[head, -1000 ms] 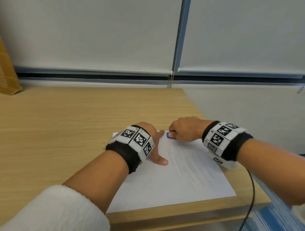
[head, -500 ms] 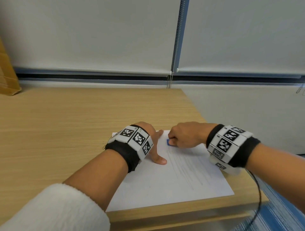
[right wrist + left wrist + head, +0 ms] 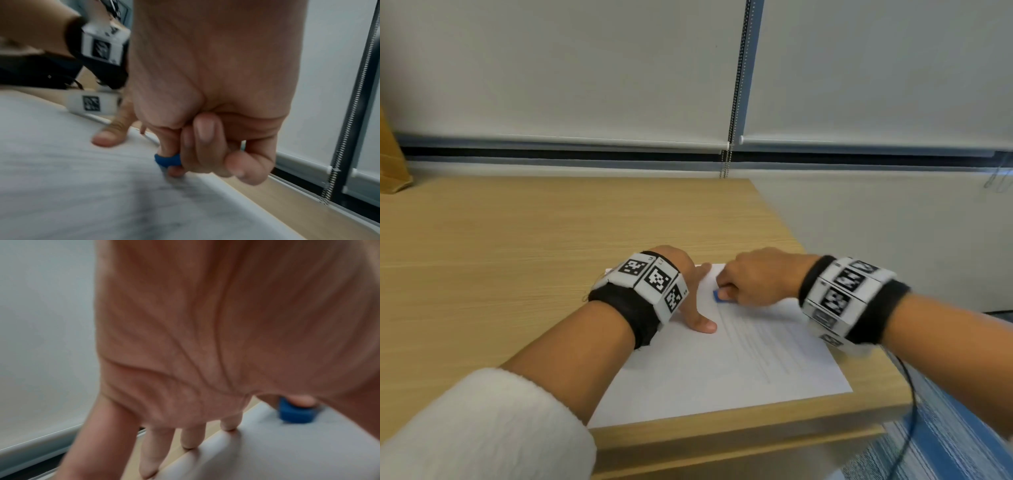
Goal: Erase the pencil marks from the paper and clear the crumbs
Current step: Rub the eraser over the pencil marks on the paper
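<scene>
Fingers (image 3: pixel 205 146) of right hand (image 3: pixel 756 277) still pinch eraser (image 3: pixel 717 296), shifted nearer; left hand (image 3: pixel 688 291) stays flat on paper (image 3: pixel 722 370).

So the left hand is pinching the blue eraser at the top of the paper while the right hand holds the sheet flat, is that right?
The hands are swapped: the right hand pinches the eraser, and the left hand holds the paper flat, as the head view shows.

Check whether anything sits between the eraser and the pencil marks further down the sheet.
Nothing visible does. The right hand pinches the eraser against the paper near its far edge. The faint pencil marks run toward the near edge over bare paper. The left hand presses beside them, its thumb just left of the marks.
</scene>
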Demonstrator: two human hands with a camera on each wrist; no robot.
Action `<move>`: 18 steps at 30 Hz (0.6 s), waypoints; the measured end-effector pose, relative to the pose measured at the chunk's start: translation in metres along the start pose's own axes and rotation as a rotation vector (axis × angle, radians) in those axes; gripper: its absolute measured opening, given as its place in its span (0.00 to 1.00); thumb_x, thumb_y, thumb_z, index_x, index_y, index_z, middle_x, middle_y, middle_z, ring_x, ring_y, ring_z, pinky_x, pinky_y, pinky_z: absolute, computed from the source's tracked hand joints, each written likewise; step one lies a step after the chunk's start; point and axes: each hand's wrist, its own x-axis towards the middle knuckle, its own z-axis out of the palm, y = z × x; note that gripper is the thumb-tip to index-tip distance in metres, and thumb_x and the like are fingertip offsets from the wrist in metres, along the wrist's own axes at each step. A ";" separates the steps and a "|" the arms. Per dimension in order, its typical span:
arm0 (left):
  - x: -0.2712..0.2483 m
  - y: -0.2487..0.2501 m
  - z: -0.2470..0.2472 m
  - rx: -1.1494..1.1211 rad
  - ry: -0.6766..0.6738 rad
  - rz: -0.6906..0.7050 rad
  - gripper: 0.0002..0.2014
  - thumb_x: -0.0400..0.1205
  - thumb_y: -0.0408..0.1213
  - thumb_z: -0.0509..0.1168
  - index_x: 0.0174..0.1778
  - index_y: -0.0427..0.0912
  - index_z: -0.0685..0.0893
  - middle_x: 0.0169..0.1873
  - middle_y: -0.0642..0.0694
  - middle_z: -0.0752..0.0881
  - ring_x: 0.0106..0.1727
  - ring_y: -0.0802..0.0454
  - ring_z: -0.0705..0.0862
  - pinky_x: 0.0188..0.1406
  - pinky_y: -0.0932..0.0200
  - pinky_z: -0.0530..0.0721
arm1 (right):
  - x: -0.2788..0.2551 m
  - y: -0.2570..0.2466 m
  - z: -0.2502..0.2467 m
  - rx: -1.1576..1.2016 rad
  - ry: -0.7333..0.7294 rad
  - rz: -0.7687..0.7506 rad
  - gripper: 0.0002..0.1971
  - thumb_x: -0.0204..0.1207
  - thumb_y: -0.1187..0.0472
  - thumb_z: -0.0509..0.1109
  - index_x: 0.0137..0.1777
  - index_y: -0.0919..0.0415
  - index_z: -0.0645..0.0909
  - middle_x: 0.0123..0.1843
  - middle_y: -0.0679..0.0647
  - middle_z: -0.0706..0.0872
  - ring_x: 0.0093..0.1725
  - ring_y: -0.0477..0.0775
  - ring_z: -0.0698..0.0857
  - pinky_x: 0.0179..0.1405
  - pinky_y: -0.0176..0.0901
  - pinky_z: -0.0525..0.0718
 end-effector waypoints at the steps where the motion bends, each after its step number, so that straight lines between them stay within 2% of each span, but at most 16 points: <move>1: -0.001 0.000 -0.001 0.002 -0.002 0.001 0.56 0.69 0.75 0.64 0.84 0.59 0.37 0.84 0.47 0.58 0.79 0.42 0.66 0.68 0.49 0.72 | 0.005 0.001 -0.001 0.016 0.021 0.020 0.15 0.85 0.45 0.54 0.46 0.53 0.76 0.36 0.48 0.74 0.40 0.56 0.77 0.39 0.45 0.72; 4: -0.002 0.002 -0.003 0.013 -0.018 -0.009 0.56 0.70 0.74 0.63 0.84 0.59 0.36 0.84 0.48 0.58 0.79 0.43 0.67 0.66 0.50 0.73 | 0.001 0.000 0.005 0.047 0.041 0.031 0.15 0.85 0.47 0.54 0.43 0.54 0.73 0.36 0.49 0.76 0.37 0.56 0.77 0.35 0.46 0.71; 8: -0.003 0.003 -0.003 0.033 -0.013 -0.013 0.56 0.70 0.75 0.62 0.84 0.59 0.36 0.85 0.48 0.57 0.79 0.43 0.67 0.66 0.50 0.73 | -0.023 -0.008 0.010 0.006 -0.056 -0.037 0.13 0.85 0.48 0.54 0.44 0.53 0.73 0.33 0.47 0.74 0.32 0.50 0.73 0.31 0.45 0.67; 11: -0.002 0.003 -0.002 0.027 -0.027 -0.013 0.56 0.70 0.75 0.62 0.84 0.59 0.35 0.84 0.47 0.57 0.78 0.42 0.69 0.65 0.50 0.74 | -0.007 -0.008 0.000 -0.006 0.005 -0.013 0.14 0.85 0.47 0.54 0.44 0.52 0.74 0.32 0.46 0.74 0.31 0.48 0.73 0.30 0.44 0.67; 14: -0.003 0.003 -0.002 0.032 -0.023 -0.010 0.56 0.70 0.75 0.62 0.84 0.58 0.35 0.84 0.48 0.60 0.76 0.43 0.71 0.62 0.52 0.75 | 0.000 -0.008 0.001 0.032 0.053 0.022 0.14 0.85 0.47 0.54 0.43 0.53 0.73 0.32 0.46 0.73 0.34 0.52 0.75 0.31 0.45 0.69; 18: -0.003 0.004 -0.002 0.032 -0.012 -0.009 0.56 0.70 0.75 0.63 0.84 0.59 0.36 0.84 0.47 0.58 0.78 0.42 0.68 0.64 0.51 0.74 | -0.030 -0.015 0.012 0.016 -0.052 -0.064 0.12 0.85 0.47 0.53 0.45 0.51 0.73 0.34 0.46 0.74 0.35 0.52 0.76 0.34 0.45 0.69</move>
